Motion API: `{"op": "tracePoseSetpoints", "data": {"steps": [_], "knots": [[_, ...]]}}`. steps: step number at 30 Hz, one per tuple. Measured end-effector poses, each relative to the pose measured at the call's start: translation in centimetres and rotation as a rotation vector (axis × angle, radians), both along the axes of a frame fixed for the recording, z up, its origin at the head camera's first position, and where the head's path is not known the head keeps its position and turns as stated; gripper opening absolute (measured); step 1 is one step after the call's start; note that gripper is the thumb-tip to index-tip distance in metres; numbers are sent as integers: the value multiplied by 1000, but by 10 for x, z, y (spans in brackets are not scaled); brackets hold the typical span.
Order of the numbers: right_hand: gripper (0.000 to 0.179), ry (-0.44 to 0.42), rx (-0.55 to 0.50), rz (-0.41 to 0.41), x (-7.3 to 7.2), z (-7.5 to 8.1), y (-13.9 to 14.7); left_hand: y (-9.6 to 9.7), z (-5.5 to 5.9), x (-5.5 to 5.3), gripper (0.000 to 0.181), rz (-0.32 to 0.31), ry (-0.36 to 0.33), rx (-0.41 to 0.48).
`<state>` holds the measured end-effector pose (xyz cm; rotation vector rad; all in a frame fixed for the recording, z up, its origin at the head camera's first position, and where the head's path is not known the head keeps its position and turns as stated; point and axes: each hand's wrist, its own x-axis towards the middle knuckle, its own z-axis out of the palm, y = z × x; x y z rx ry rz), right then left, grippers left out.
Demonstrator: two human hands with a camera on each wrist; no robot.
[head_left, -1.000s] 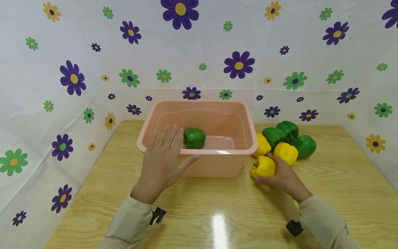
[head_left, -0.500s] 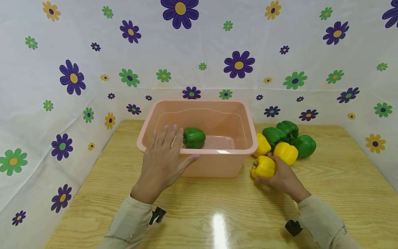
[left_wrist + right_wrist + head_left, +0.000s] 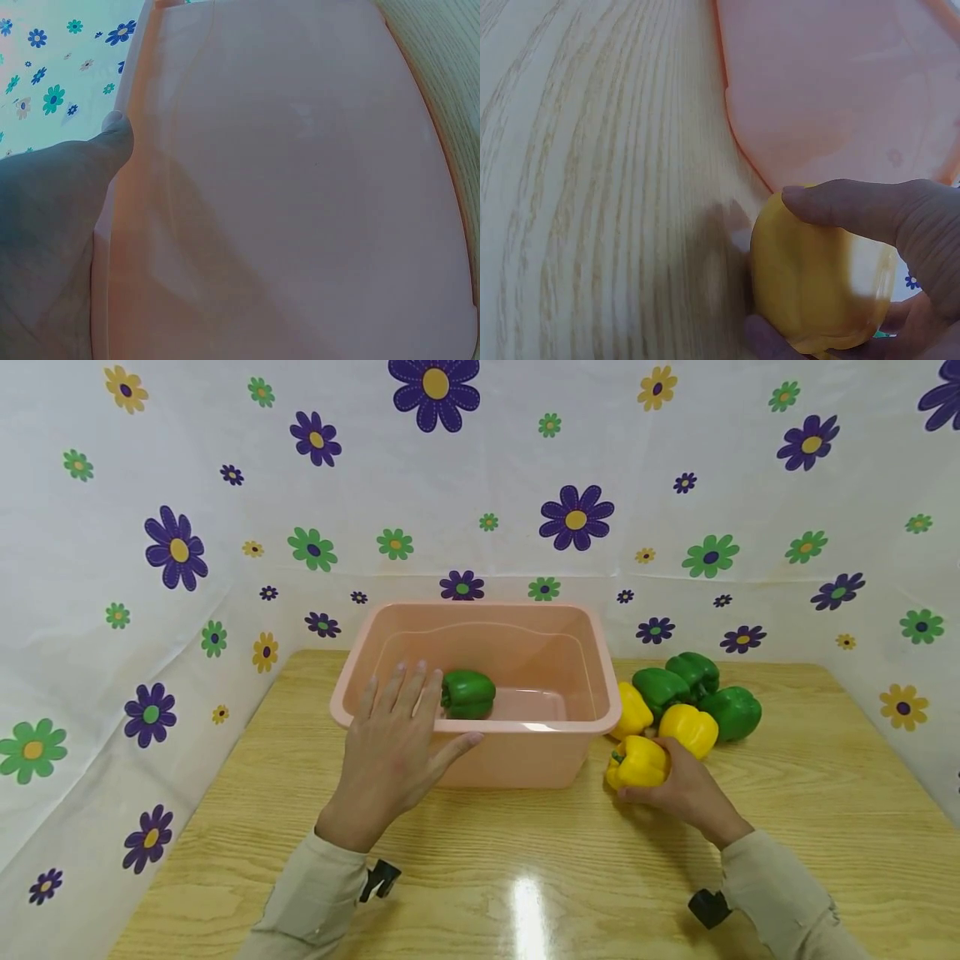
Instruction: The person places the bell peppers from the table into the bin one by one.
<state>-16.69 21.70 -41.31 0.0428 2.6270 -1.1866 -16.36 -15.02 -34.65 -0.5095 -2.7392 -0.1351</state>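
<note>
My left hand (image 3: 393,756) lies with straight, slightly spread fingers over the near rim of a pink plastic tub (image 3: 517,756); in the left wrist view its thumb (image 3: 112,146) rests along that rim. Inside the tub, just beyond the fingers, is a green bell pepper (image 3: 469,694). To the right of the tub, my right hand (image 3: 688,789) grips a yellow bell pepper (image 3: 639,763), stem facing left. The right wrist view shows the thumb across one side of this yellow pepper (image 3: 802,277) and fingertips curled round the other, low by the table.
Behind the gripped pepper, more bell peppers cluster against the tub's right side: a yellow one (image 3: 690,730), another yellow one (image 3: 633,710) and green ones (image 3: 731,713). A flower-printed cloth (image 3: 480,468) hangs behind and at the sides of the wooden table (image 3: 600,877).
</note>
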Motion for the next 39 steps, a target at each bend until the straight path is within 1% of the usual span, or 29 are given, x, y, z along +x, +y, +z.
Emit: {"op": "tracePoseSetpoints", "data": {"steps": [9, 16, 24, 29, 33, 39], "knots": [[112, -23, -6, -28, 1, 9, 2, 0, 0, 0, 92, 1, -4, -2], [113, -3, 16, -38, 0, 18, 3, 0, 0, 0, 92, 2, -7, -4], [113, 16, -4, -62, -2, 23, 6, -1, -1, 0, 92, -2, 6, -3], [113, 49, -6, -61, -4, 27, 9, -1, -1, -1, 92, -5, 17, 2], [111, 90, -12, -57, -5, 32, 11, -1, -1, -1, 92, -8, 20, 5], [105, 124, -27, -59, -4, 40, 13, 0, -1, -1, 91, -11, 25, 1]]}}
